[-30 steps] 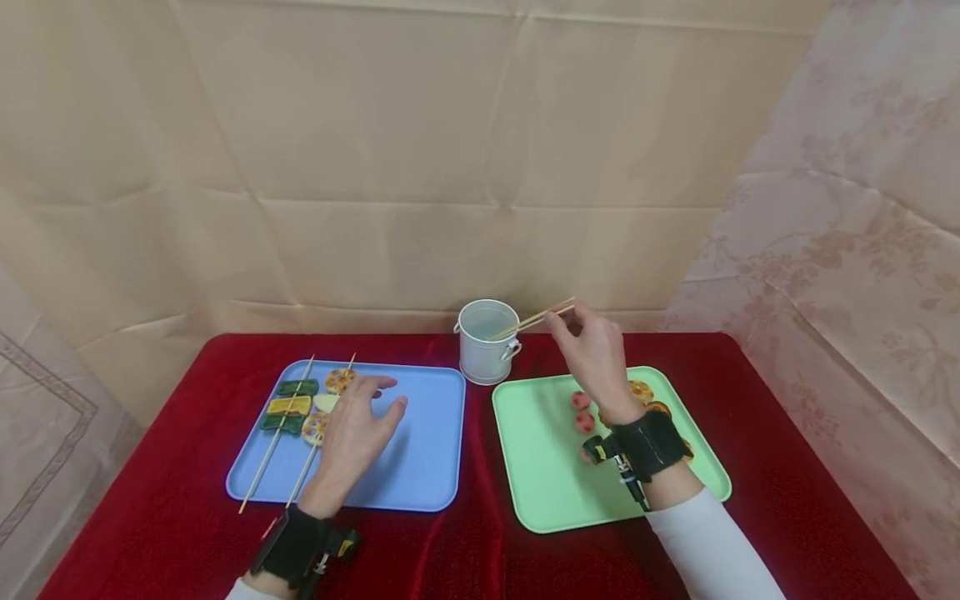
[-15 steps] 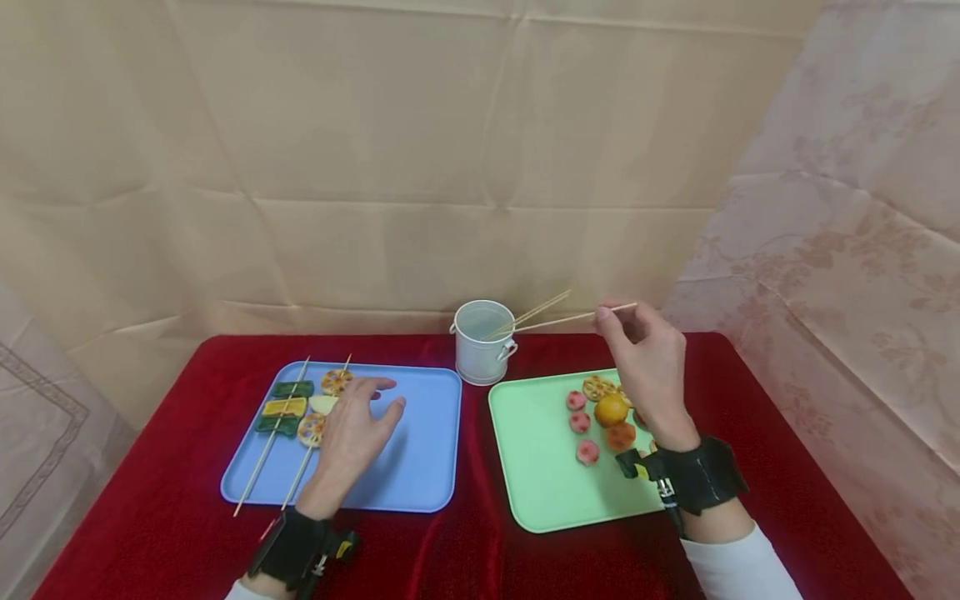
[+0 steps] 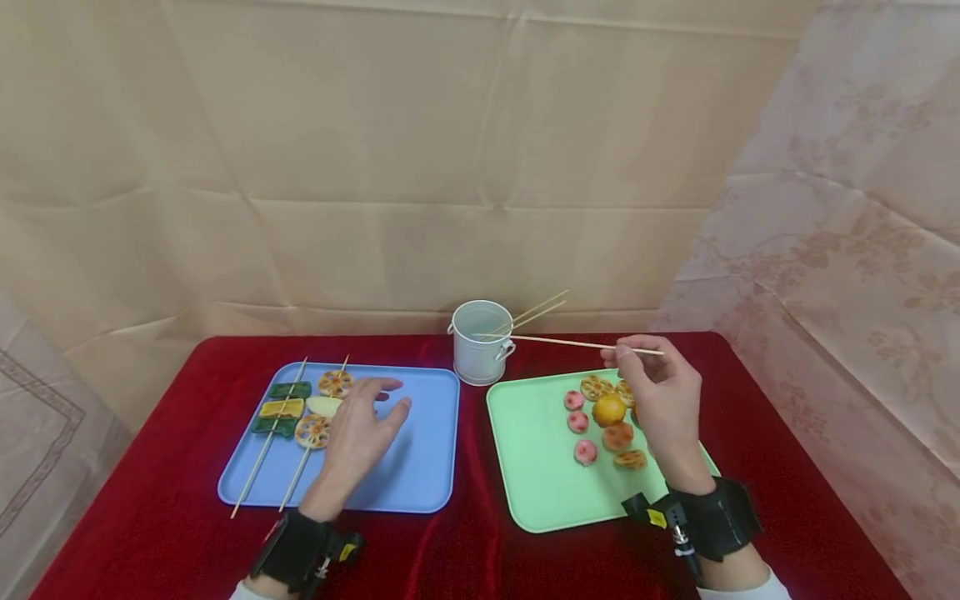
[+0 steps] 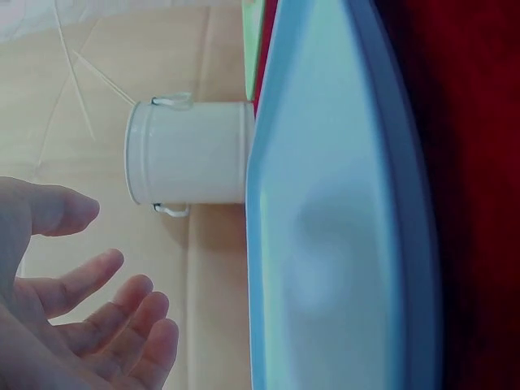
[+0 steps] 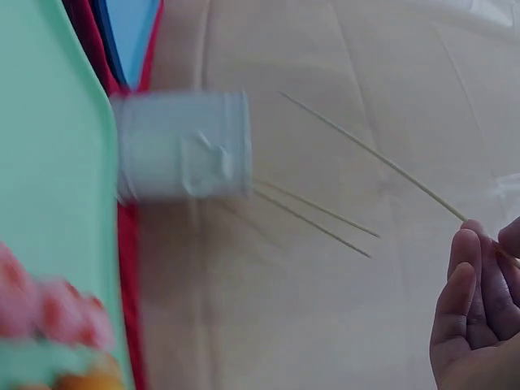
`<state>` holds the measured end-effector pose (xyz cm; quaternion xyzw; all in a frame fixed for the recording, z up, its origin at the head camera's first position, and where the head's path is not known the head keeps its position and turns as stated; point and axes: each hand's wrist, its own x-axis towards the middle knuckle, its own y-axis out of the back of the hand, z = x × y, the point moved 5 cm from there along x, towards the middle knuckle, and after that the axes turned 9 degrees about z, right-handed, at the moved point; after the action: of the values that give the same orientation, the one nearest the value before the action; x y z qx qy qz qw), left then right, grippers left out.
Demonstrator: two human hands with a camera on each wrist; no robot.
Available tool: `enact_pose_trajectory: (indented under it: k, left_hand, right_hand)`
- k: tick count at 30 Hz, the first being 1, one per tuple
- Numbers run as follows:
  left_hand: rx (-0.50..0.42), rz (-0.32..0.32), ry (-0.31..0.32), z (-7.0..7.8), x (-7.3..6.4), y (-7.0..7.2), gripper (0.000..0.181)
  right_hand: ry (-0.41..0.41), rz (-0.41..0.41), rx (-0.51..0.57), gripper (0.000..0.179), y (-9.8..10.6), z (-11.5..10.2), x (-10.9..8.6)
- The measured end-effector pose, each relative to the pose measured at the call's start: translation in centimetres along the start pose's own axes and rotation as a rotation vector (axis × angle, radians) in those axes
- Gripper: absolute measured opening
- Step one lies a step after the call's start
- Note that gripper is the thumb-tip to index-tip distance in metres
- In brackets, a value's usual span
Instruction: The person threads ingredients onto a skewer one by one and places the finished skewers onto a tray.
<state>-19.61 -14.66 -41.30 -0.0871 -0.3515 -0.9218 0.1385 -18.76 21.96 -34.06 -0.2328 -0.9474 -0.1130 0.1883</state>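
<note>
Right of centre, the right hand (image 3: 663,404) pinches a thin, pale wooden stick (image 3: 562,341) near one end. It runs leftward, almost level, over the centre, its far tip crossing the mouth of a round white metal bucket (image 3: 478,358); the right wrist view shows that tip clear of the rim. Lower left, the left hand (image 3: 358,442) hovers over a blue rectangular tray (image 3: 423,467), fingers loosely apart, holding nothing, well away from the stick! Two more pale sticks (image 3: 541,314) lean out of the bucket. Beneath the right hand, a green rectangular tray (image 3: 532,475) carries small pink balls (image 3: 586,452); far left, a green-and-yellow skewer (image 3: 283,407) lies across the blue tray.
</note>
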Motion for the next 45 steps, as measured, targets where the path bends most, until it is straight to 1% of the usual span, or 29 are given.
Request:
enact_pose_trajectory:
  k: [5, 8, 11, 13, 15, 18, 21, 24, 28, 30, 32, 37, 39, 42, 45]
  left_hand:
    - [-0.149, -0.024, 0.006, 0.6, -0.5, -0.6, 0.038]
    - [-0.239, -0.036, 0.009, 1.0, -0.8, -1.2, 0.040]
    - [-0.340, -0.052, 0.031, 1.4, -1.0, -2.1, 0.041]
    - [-0.446, -0.070, 0.060, 1.7, -1.2, -2.7, 0.041]
    - [-0.573, -0.096, 0.098, 1.9, -1.4, -3.3, 0.041]
    - [-0.764, -0.138, 0.167, 2.2, -1.7, -4.2, 0.040]
    - [-0.903, -0.175, 0.223, 2.5, -1.9, -5.0, 0.039]
    - [-0.992, -0.197, 0.261, 2.8, -2.3, -5.6, 0.037]
    - [-1.075, -0.198, 0.284, 3.1, -2.7, -6.3, 0.032]
    - [-1.105, -0.193, 0.289, 3.3, -2.8, -6.5, 0.030]
    - [-1.129, -0.187, 0.310, 3.4, -2.9, -6.6, 0.028]
    - [-1.150, -0.168, 0.376, 3.2, -3.1, -6.8, 0.031]
    - [-1.148, -0.157, 0.395, 3.0, -3.1, -6.7, 0.028]
    - [-1.143, -0.144, 0.401, 2.9, -3.1, -6.7, 0.022]
    - [-1.137, -0.128, 0.407, 2.9, -3.1, -6.8, 0.018]
  right_hand:
    - [-0.168, -0.123, 0.037, 0.030, -1.5, 2.0, -1.4]
    - [-0.248, -0.187, 0.100, 0.029, -2.6, 2.9, -2.4]
    - [-0.363, -0.239, 0.148, 0.028, -3.8, 3.8, -3.5]
    - [-0.427, -0.269, 0.194, 0.028, -4.7, 4.3, -4.3]
    - [-0.487, -0.293, 0.235, 0.027, -5.6, 4.7, -5.2]
    - [-0.535, -0.314, 0.328, 0.025, -7.0, 4.9, -6.2]
    - [-0.585, -0.327, 0.393, 0.025, -8.2, 5.1, -7.1]
    - [-0.626, -0.334, 0.439, 0.026, -9.0, 5.1, -7.9]
    - [-0.671, -0.351, 0.481, 0.027, -9.9, 5.1, -8.7]
    - [-0.688, -0.358, 0.491, 0.028, -10.2, 5.2, -9.0]
    - [-0.698, -0.362, 0.497, 0.030, -10.4, 5.2, -9.2]
    - [-0.714, -0.368, 0.471, 0.029, -10.7, 5.4, -9.5]
    - [-0.717, -0.370, 0.452, 0.028, -10.8, 5.5, -9.5]
    - [-0.717, -0.371, 0.431, 0.027, -10.8, 5.5, -9.6]
    - [-0.698, -0.388, 0.432, 0.029, -10.7, 5.5, -9.6]
